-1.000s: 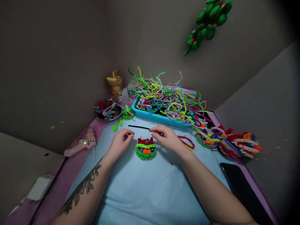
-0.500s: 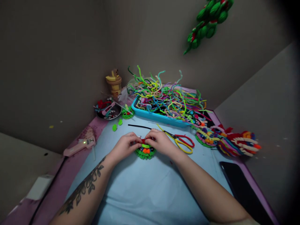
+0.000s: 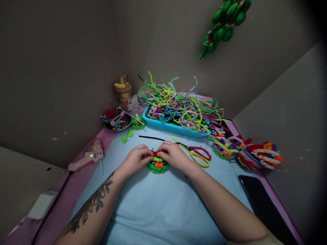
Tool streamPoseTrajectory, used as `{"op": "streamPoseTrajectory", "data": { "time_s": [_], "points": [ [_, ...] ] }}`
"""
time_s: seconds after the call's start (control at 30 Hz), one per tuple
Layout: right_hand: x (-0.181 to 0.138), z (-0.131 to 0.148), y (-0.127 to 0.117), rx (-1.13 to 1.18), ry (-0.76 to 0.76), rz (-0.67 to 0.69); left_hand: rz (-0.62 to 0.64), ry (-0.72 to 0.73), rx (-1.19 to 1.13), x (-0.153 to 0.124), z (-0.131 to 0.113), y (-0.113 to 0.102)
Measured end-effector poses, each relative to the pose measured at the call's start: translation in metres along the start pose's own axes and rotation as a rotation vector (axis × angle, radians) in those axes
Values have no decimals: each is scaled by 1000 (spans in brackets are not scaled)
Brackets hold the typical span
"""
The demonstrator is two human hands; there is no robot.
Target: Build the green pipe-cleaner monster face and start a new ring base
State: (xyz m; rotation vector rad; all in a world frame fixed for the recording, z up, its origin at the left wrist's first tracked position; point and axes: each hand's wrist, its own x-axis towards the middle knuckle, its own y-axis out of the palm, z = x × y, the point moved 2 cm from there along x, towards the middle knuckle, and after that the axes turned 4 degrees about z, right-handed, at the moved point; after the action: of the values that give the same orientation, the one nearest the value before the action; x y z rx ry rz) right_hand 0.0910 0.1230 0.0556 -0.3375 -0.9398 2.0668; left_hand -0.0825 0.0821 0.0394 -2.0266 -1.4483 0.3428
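A small round pipe-cleaner figure [image 3: 158, 166] lies on the light blue cloth in front of me. It has a green ruffled edge, an orange middle, dark bead-like dots and a red part on top. My left hand [image 3: 139, 158] pinches its upper left side with thumb and forefinger. From the right, my right hand [image 3: 172, 154] is closed on the red top, and its fingers cover part of it. Just beyond my right hand lie scissors [image 3: 198, 154] with red and yellow handles, and a black pipe cleaner [image 3: 150, 137] lies behind my hands.
A blue tray [image 3: 173, 128] heaped with colourful pipe cleaners stands at the back. To the left are a metal bowl [image 3: 127, 125] of beads and a pink glue gun [image 3: 85, 160] with a cord. Finished-looking pipe-cleaner pieces [image 3: 224, 149] and a dark phone [image 3: 263, 204] lie right.
Both hands stay at the figure with almost the same grip. The whole view has shifted very slightly; nothing else visibly moved.
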Motion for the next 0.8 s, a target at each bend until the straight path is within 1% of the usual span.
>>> {"op": "streamPoseTrajectory", "data": {
  "time_s": [0.67,0.8],
  "points": [
    [-1,2,1,7,11,1,-11,-1,9,0,-3,-1],
    [-1,1,-4,32,22,10,-11,-1,14,-1,-3,-2]
  ]
}}
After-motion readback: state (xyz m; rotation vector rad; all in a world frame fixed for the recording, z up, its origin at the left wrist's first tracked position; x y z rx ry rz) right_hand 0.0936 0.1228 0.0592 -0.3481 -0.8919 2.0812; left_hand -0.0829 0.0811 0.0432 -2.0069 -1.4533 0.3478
